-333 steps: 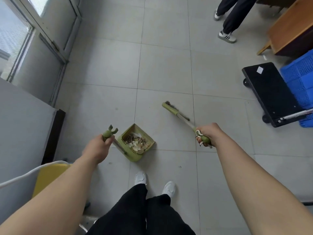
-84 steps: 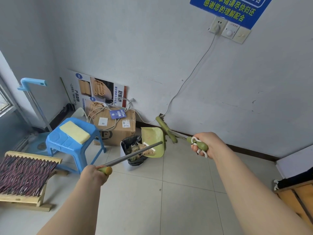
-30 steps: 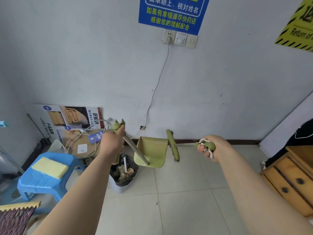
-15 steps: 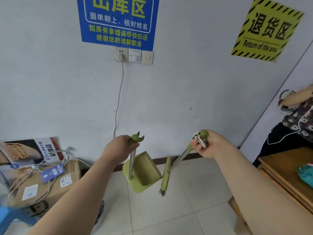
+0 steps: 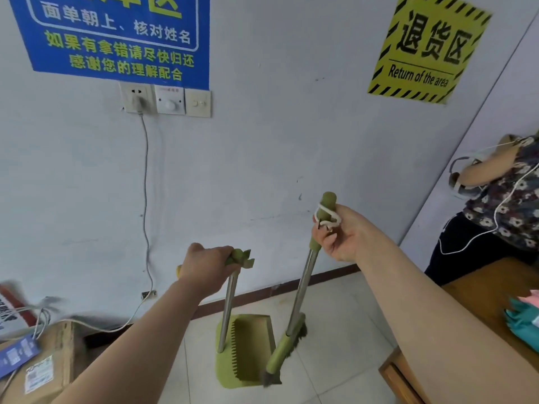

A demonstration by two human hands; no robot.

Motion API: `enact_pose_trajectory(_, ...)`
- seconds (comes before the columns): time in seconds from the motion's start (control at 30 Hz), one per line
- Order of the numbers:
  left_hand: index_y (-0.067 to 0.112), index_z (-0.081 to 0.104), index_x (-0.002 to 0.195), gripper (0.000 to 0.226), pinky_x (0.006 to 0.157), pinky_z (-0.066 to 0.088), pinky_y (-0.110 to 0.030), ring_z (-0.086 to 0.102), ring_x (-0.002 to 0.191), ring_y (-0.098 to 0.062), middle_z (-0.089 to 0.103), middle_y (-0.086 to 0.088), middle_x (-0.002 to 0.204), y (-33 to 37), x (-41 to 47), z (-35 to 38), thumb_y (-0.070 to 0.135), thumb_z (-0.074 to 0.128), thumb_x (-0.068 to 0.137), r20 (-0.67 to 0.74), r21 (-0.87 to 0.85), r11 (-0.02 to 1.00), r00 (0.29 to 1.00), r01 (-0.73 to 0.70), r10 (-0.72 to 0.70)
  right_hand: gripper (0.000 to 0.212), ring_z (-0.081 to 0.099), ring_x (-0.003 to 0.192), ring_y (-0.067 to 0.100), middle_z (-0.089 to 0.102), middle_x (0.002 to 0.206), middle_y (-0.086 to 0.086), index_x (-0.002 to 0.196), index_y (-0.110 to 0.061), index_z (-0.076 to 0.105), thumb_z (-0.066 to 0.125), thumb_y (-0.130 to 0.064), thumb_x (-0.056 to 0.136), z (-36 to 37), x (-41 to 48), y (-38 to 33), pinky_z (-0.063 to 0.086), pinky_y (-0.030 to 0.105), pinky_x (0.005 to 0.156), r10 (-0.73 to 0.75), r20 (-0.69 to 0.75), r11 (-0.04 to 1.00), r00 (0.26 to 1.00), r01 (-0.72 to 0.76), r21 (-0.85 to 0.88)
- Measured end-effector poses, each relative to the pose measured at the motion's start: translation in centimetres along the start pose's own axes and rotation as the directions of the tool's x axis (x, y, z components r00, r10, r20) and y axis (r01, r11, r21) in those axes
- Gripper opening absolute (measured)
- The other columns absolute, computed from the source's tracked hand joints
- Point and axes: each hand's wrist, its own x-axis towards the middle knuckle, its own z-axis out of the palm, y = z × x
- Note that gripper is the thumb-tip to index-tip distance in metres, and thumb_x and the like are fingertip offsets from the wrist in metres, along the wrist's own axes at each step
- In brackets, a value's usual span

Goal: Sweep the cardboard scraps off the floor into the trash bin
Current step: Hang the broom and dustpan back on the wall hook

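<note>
- Dustpan: green, upright on floor tiles by wall, pan looks bare of scraps; trash bin out of view.
- Broom: bristle head touching dustpan edge.
- Left hand: clenched on dustpan handle.
- Right hand: gripping broom handle top.
- Risk: topple likely if let go unpropped, both being top-heavy.

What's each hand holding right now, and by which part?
Left hand grips the dustpan by its handle top; right hand grips the broom near its handle's upper end.
</note>
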Motion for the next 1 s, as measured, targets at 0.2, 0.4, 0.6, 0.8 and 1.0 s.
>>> enact_pose_trajectory(0.2, 0.03, 0.061, 0.097, 0.03, 0.095, 0.031, -0.028, 0.058, 0.08, -0.015, 0.069, 0.009, 0.08, 3.0, 9.7, 0.8, 0.05, 0.039, 0.095, 0.061, 0.096, 0.965, 0.969, -0.244, 0.239, 0.023, 0.042, 0.028, 0.004, 0.052, 0.052, -0.001, 0.067, -0.016, 0.053, 0.07, -0.03, 0.061, 0.8, 4.0, -6.0, 0.026, 0.01, 0.024, -0.071, 0.061, 0.993, 0.996, 0.065, 0.094)
enact_pose_trajectory(0.4, 0.026, 0.058, 0.09, 0.029, 0.105, 0.016, -0.035, 0.06, 0.074, -0.014, 0.065, 0.009, 0.075, 5.4, 19.0, 0.5, 0.046, 0.037, 0.093, 0.09, 0.146, 0.908, 0.92, -0.392, 0.382, 0.021, 0.041, 0.026, 0.003, 0.053, 0.048, -0.001, 0.071, -0.012, 0.058, 0.066, -0.031, 0.065, 1.3, 8.3, -11.4, 0.025, 0.01, 0.024, -0.133, 0.083, 0.971, 0.988, 0.113, 0.213)
enact_pose_trajectory(0.6, 0.023, 0.056, 0.092, 0.027, 0.105, 0.019, -0.041, 0.059, 0.077, -0.017, 0.061, 0.009, 0.077, 7.6, 25.7, 1.1, 0.04, 0.035, 0.094, 0.121, 0.15, 0.872, 0.884, -0.465, 0.451, 0.026, 0.039, 0.024, 0.003, 0.052, 0.046, -0.001, 0.071, -0.01, 0.061, 0.063, -0.035, 0.067, 0.4, 12.0, -15.2, 0.022, 0.007, 0.026, -0.191, 0.098, 0.95, 0.977, 0.159, 0.267)
enact_pose_trajectory(0.8, 0.027, 0.055, 0.076, 0.067, 0.107, 0.014, -0.049, 0.055, 0.071, -0.016, 0.053, 0.013, 0.062, 10.0, 30.4, 2.3, 0.088, 0.028, 0.067, -0.059, 0.238, 0.902, 0.921, -0.361, 0.384, 0.025, 0.037, 0.022, 0.002, 0.049, 0.042, -0.004, 0.076, -0.015, 0.055, 0.06, -0.038, 0.066, -0.7, 15.0, -19.1, 0.02, 0.007, 0.025, -0.231, 0.131, 0.934, 0.964, 0.182, 0.308)
enact_pose_trajectory(1.0, 0.026, 0.052, 0.067, 0.085, 0.105, 0.013, -0.051, 0.058, 0.078, -0.019, 0.038, 0.01, 0.053, 13.1, 35.9, 3.9, 0.101, 0.017, 0.05, -0.215, 0.242, 0.965, 0.964, -0.102, 0.156, 0.022, 0.038, 0.021, 0.002, 0.047, 0.039, -0.006, 0.075, -0.015, 0.056, 0.061, -0.035, 0.067, -2.0, 19.0, -23.8, 0.019, 0.007, 0.025, -0.254, 0.191, 0.918, 0.948, 0.174, 0.357)
